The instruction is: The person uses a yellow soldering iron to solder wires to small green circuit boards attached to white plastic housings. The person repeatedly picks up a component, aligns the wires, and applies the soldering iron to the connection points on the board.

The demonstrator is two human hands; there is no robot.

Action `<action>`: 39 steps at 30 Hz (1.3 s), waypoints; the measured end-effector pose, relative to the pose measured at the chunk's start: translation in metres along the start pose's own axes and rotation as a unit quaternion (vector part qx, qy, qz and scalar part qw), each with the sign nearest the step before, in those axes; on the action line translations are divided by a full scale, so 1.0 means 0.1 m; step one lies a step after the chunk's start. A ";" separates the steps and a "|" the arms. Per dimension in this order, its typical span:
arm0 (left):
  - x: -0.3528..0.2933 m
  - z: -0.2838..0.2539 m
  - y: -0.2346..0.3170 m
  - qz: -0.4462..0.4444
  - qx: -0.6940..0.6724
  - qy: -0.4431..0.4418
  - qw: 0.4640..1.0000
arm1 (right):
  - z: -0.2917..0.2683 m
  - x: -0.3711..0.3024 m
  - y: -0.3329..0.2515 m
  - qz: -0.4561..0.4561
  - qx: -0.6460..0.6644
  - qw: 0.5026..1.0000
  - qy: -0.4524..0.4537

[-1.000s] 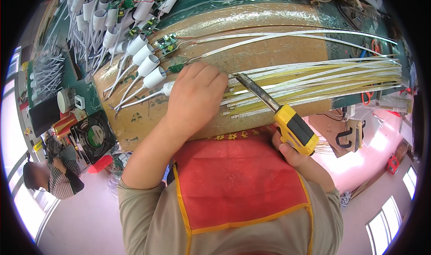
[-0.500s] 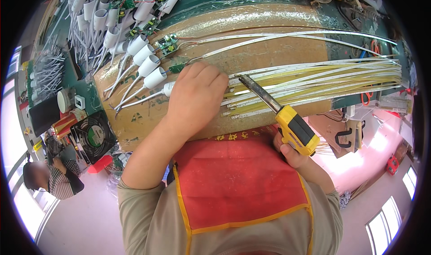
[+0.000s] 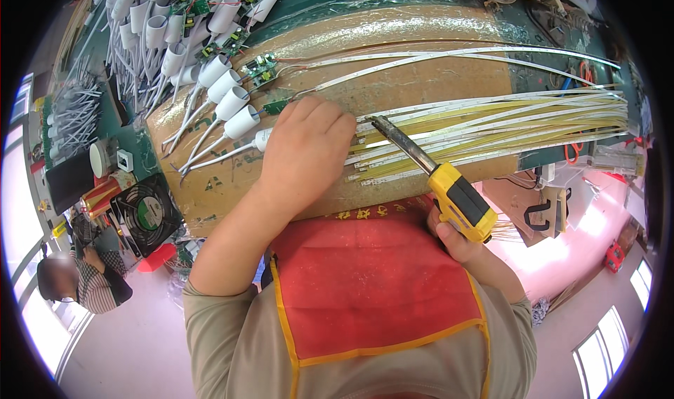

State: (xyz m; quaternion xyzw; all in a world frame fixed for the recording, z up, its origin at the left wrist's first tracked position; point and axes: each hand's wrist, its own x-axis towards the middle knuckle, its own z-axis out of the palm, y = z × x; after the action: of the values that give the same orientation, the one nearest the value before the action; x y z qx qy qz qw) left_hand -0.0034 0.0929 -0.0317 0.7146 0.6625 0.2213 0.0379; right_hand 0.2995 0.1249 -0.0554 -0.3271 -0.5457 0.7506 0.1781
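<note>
My right hand [image 3: 456,243] grips the handle of a yellow-and-black soldering gun [image 3: 465,201]. Its dark metal tip points up and left, to the left ends of a bundle of thin white and yellow LED strips [image 3: 491,121]. Just left of that tip, my left hand [image 3: 303,153] is closed, back of the hand up; its fingertips and what they pinch are hidden. A white plastic cap [image 3: 263,140] on a cable pokes out beside its left edge. Farther left lie several white tube caps [image 3: 232,102] with cables, and a small green circuit board [image 3: 264,69] lies beside them.
Brown cardboard [image 3: 449,76] covers the bench under the strips. A heap of white caps and cables [image 3: 156,30] fills the far left. A black fan [image 3: 146,214] stands at the left edge, and a person [image 3: 88,276] sits beyond it. Orange-handled scissors [image 3: 573,152] lie right.
The soldering gun has shifted very slightly left, its tip still by the strip ends. My left hand is nearly unmoved.
</note>
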 end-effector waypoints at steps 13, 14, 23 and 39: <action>0.04 -0.02 0.01 -0.020 0.002 -0.018 1.000 | -0.01 -0.01 -0.04 0.018 -0.016 1.000 0.000; 0.04 -0.01 0.00 -0.021 -0.002 -0.011 1.000 | -0.01 -0.01 -0.04 0.018 -0.013 1.000 0.000; 0.05 0.00 -0.02 -0.025 -0.017 -0.005 1.000 | 0.00 0.00 -0.04 0.017 0.005 1.000 -0.003; 0.07 -0.01 -0.01 -0.028 -0.011 -0.018 0.999 | -0.02 0.03 0.10 -0.029 -0.006 0.999 -0.038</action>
State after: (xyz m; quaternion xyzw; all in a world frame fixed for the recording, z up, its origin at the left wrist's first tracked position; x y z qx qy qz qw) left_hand -0.0049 0.0995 -0.0297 0.6990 0.6792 0.2142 0.0643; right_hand 0.2996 0.1250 -0.0658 -0.2836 -0.5656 0.7538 0.1774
